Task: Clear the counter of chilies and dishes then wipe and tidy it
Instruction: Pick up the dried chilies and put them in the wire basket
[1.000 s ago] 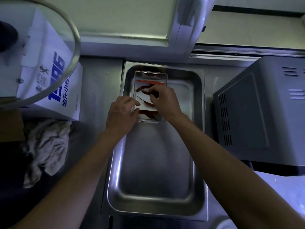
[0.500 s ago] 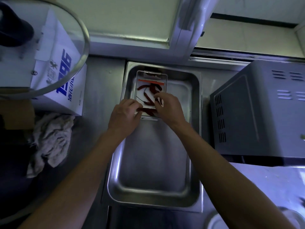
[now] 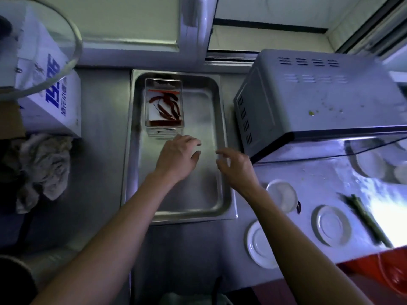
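I see the dried red chilies [image 3: 165, 105] lying in a small clear rectangular plastic container [image 3: 163, 106], in the far left part of a large rectangular stainless steel tray [image 3: 222, 137] set on the steel counter [image 3: 103, 133]. The container's long axis runs away from me, same way as the tray's. I count about six chilies, overlapping, so the count is rough; most lie slanted, pointing from far left to near right, and one lies across the near end of the container.

My left hand [image 3: 176, 157] is over the tray just near the container's near edge, its grip released: fingers loose, nothing in them. My right hand [image 3: 236, 166] is over the tray's right rim, its grip also released, with the fingers slightly curled and holding nothing. The hands are apart.

Right of the tray I count three round white saucers [image 3: 332, 225] on the pale counter, one partly under my right forearm. Near them lies one long green vegetable stalk [image 3: 367, 219], its axis slanting from far left to near right. One grey metal oven box [image 3: 308, 100] stands just right of the tray. On the left is one white carton with blue print [image 3: 52, 95], one crumpled grey cloth [image 3: 41, 168] near it, and one round glass lid [image 3: 72, 56] at the top left.
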Demonstrator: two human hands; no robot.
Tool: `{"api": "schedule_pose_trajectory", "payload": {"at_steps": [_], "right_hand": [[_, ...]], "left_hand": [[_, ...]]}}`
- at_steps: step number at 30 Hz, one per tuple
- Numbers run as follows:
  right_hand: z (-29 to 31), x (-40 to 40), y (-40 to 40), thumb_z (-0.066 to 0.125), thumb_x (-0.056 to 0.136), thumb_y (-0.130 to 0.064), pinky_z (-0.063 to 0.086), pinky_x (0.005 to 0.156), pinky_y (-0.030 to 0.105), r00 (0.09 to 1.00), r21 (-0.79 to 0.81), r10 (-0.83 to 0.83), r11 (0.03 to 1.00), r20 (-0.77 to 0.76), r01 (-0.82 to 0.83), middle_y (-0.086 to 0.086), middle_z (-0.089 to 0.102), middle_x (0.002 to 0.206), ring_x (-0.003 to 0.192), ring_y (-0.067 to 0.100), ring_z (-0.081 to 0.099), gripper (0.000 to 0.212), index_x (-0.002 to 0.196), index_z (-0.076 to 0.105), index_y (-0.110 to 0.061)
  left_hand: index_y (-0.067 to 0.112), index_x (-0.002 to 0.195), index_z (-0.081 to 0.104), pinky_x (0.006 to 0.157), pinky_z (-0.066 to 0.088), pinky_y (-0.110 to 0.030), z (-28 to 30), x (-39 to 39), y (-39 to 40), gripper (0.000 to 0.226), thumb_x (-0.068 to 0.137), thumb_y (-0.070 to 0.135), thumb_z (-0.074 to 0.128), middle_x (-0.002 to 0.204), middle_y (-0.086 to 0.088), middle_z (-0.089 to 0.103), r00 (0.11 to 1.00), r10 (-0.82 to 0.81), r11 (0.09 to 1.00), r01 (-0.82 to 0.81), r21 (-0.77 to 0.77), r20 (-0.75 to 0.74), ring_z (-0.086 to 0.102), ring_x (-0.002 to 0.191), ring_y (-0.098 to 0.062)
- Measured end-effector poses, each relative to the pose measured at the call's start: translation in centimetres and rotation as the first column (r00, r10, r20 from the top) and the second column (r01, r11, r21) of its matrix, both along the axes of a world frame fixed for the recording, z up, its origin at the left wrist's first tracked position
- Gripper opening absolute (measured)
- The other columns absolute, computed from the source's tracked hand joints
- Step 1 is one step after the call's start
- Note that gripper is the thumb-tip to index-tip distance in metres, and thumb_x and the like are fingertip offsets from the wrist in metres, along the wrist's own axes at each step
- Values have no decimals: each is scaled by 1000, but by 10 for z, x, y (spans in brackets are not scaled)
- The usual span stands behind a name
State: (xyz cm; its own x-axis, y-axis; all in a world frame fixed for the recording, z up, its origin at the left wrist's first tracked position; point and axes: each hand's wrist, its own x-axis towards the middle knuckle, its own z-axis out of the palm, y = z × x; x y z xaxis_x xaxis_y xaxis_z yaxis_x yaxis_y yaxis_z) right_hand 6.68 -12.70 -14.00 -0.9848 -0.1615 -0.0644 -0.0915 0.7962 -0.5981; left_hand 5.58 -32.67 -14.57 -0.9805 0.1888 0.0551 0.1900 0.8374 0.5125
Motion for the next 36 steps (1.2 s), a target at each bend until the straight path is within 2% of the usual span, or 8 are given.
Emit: {"api": "schedule_pose_trajectory", "payload": {"at_steps": [5, 8, 13, 15, 22, 29, 36], "right_hand": [[7, 43, 45, 70, 87, -14, 38, 76, 18, 997, 10, -82, 997, 7, 82, 7, 73, 109, 99, 24, 66, 28, 115, 72, -13], [7, 68, 72, 69, 89, -18, 42, 81, 23, 992, 41, -120, 992, 29, 118, 6, 71, 115, 102, 24, 65, 31, 120, 70, -16], [4, 119, 121, 66, 92, -20, 44, 84, 26, 985, -3, -155, 988, 78, 156, 7, 70, 118, 106, 24, 65, 31, 122, 68, -15], [5, 142, 143, 64, 93, -22, 45, 81, 27, 974, -20, -199, 979, 103, 202, 6, 68, 120, 106, 23, 64, 31, 124, 67, -17], [8, 209, 217, 65, 92, -20, 40, 81, 21, 957, -39, -279, 958, 79, 283, 5, 69, 119, 107, 21, 64, 35, 126, 67, -17], [8, 257, 278, 66, 91, -19, 49, 91, 33, 932, -72, -359, 929, 49, 362, 9, 70, 117, 109, 24, 63, 34, 124, 67, -13], [7, 284, 312, 65, 91, -20, 47, 92, 31, 909, -90, -413, 905, 51, 416, 5, 69, 120, 112, 21, 62, 37, 127, 65, -14]], "left_hand": [[20, 129, 61, 94, 46, -42, 5, 29, 34, 36, 96, 34, 56, 130, 1, 63, 993, -113, 986, 118, -118, 44, 55, 118, -23], [23, 131, 58, 97, 45, -41, 8, 48, 54, 36, 97, 34, 54, 134, 2, 60, 985, -145, 977, 157, -147, 90, 53, 121, -22], [22, 127, 62, 94, 46, -41, 9, 89, 96, 35, 93, 28, 59, 130, 0, 63, 979, -174, 968, 190, -167, 102, 55, 118, -25], [22, 126, 63, 95, 45, -39, 10, 108, 117, 35, 92, 27, 59, 132, 1, 62, 976, -187, 964, 204, -169, 111, 54, 120, -24], [21, 126, 64, 99, 45, -38, 16, 163, 197, 36, 90, 26, 60, 127, -2, 64, 961, -250, 947, 267, -176, 116, 54, 121, -25], [23, 126, 62, 92, 45, -37, 19, 203, 264, 34, 95, 34, 57, 125, 4, 64, 936, -339, 908, 352, -229, 98, 55, 115, -21], [25, 125, 62, 89, 42, -32, 24, 219, 301, 32, 95, 34, 55, 128, 5, 63, 914, -391, 874, 405, -270, 106, 56, 116, -20]]}}
